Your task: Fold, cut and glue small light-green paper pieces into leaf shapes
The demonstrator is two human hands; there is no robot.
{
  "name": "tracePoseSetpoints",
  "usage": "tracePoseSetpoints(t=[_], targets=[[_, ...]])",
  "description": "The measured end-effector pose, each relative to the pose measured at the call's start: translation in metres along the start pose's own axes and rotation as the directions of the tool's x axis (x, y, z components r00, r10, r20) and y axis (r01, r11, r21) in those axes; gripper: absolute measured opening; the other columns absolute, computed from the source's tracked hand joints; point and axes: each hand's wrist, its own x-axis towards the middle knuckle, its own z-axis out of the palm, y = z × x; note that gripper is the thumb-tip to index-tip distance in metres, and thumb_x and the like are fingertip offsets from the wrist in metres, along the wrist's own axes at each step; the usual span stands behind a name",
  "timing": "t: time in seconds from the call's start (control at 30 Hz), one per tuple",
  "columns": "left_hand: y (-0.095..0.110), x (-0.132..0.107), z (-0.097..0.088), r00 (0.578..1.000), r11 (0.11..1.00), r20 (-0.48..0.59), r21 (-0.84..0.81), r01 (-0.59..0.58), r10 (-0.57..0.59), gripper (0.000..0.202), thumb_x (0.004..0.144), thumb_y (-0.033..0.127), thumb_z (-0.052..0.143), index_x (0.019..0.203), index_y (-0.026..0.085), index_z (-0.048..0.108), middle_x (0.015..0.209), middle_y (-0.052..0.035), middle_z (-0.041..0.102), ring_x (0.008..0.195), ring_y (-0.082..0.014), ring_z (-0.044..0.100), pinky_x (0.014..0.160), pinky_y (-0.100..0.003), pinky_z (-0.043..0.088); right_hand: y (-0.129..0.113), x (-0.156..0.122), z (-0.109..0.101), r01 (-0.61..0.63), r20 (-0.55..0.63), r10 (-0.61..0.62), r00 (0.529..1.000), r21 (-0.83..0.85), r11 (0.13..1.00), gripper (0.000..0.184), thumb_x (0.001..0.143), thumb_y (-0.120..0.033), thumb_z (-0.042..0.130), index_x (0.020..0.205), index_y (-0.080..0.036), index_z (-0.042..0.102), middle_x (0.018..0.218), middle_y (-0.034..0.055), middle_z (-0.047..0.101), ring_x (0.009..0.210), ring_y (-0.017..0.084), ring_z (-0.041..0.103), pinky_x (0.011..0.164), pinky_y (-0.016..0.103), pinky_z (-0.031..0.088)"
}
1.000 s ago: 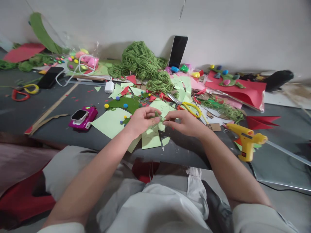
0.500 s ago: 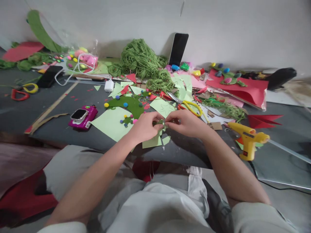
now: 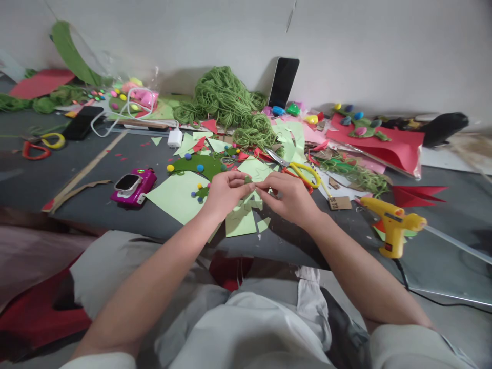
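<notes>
My left hand (image 3: pixel 226 190) pinches a small dark green piece (image 3: pixel 248 179), perhaps felt, between thumb and fingertips. Fingertip to fingertip with it, my right hand (image 3: pixel 288 195) is closed in a pinch; whatever it grips there is hidden or too small to name. Below both hands lie pale green paper scraps (image 3: pixel 240 223), some with pencil lines. A dark green curved piece with coloured pompoms (image 3: pixel 209 165) and a smaller green piece with pompoms (image 3: pixel 200 193) lie left of my hands. Yellow-and-orange-handled scissors (image 3: pixel 305 171) rest just beyond my right hand.
A yellow glue gun (image 3: pixel 392 220) stands at the right, its cord trailing off the edge. Green yarn (image 3: pixel 223 95) is heaped at the back beside a leaning phone (image 3: pixel 283 82). A purple device with a watch (image 3: pixel 132 187) sits left. Other scissors (image 3: pixel 42 145) lie farther left.
Both hands have risen slightly off the paper scraps, bringing the small green piece up with them. The left fingers have shifted around it, and the view has moved a little.
</notes>
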Motion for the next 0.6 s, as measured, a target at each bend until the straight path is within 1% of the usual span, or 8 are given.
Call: tracePoseSetpoints(t=[0.07, 0.13, 0.27, 0.37, 0.47, 0.6], targets=[[0.000, 0.000, -0.001, 1.000, 0.997, -0.014, -0.077, -0.012, 0.011, 0.035, 0.063, 0.033, 0.090, 0.086, 0.015, 0.070, 0.067, 0.0021, 0.060, 0.060, -0.0099, 0.054, 0.061, -0.025, 0.046, 0.001, 0.000, -0.001, 0.046, -0.031, -0.047, 0.998, -0.031, 0.998, 0.019, 0.097, -0.027, 0.056, 0.087, -0.019, 0.070, 0.077, 0.0061, 0.067, 0.073, 0.018, 0.060, 0.070, 0.032, 0.044], [0.001, 0.000, -0.003, 1.000, 0.992, -0.013, -0.127, -0.020, 0.019, 0.037, 0.063, 0.035, 0.091, 0.087, 0.015, 0.071, 0.070, 0.0009, 0.063, 0.062, -0.0106, 0.056, 0.063, -0.026, 0.047, 0.002, 0.000, -0.001, 0.044, -0.051, -0.046, 0.998, -0.028, 0.999, 0.019, 0.097, -0.028, 0.057, 0.086, -0.020, 0.069, 0.077, 0.0060, 0.067, 0.073, 0.019, 0.060, 0.071, 0.033, 0.044], [0.001, 0.001, -0.005, 0.998, 0.984, 0.013, -0.172, -0.051, 0.054, 0.038, 0.066, 0.036, 0.090, 0.092, 0.016, 0.072, 0.075, -0.0010, 0.067, 0.067, -0.0116, 0.060, 0.066, -0.026, 0.050, 0.001, 0.001, -0.003, -0.028, -0.044, 0.031, 0.999, 0.071, 0.997, 0.017, 0.096, -0.028, 0.058, 0.085, -0.020, 0.068, 0.077, 0.0045, 0.067, 0.069, 0.016, 0.057, 0.065, 0.031, 0.043], [0.001, 0.001, -0.006, 0.996, 0.977, 0.053, -0.208, -0.054, 0.066, 0.037, 0.067, 0.035, 0.090, 0.092, 0.016, 0.071, 0.074, 0.0002, 0.065, 0.068, -0.0108, 0.060, 0.070, -0.026, 0.051, 0.003, 0.002, -0.004, -0.080, -0.014, 0.083, 0.996, 0.159, 0.984, 0.016, 0.096, -0.030, 0.060, 0.086, -0.020, 0.069, 0.080, 0.0042, 0.069, 0.069, 0.016, 0.057, 0.066, 0.030, 0.044], [0.004, 0.002, -0.007, 0.994, 0.984, 0.092, -0.170, -0.044, 0.060, 0.034, 0.067, 0.032, 0.089, 0.091, 0.016, 0.071, 0.068, 0.0025, 0.060, 0.064, -0.0089, 0.056, 0.066, -0.024, 0.049, 0.007, 0.004, -0.007, -0.121, 0.043, 0.114, 0.992, 0.219, 0.968, 0.016, 0.095, -0.031, 0.061, 0.089, -0.020, 0.071, 0.084, 0.0049, 0.071, 0.075, 0.017, 0.061, 0.070, 0.030, 0.046], [0.012, 0.001, -0.012, 0.989, 0.997, 0.139, -0.050, -0.052, 0.059, 0.032, 0.067, 0.030, 0.088, 0.089, 0.014, 0.072, 0.065, 0.0024, 0.057, 0.060, -0.0088, 0.052, 0.060, -0.024, 0.044, 0.014, 0.005, -0.012, -0.117, 0.115, 0.095, 0.989, 0.205, 0.972, 0.015, 0.096, -0.030, 0.060, 0.093, -0.020, 0.072, 0.088, 0.0048, 0.073, 0.079, 0.017, 0.062, 0.074, 0.030, 0.047]])
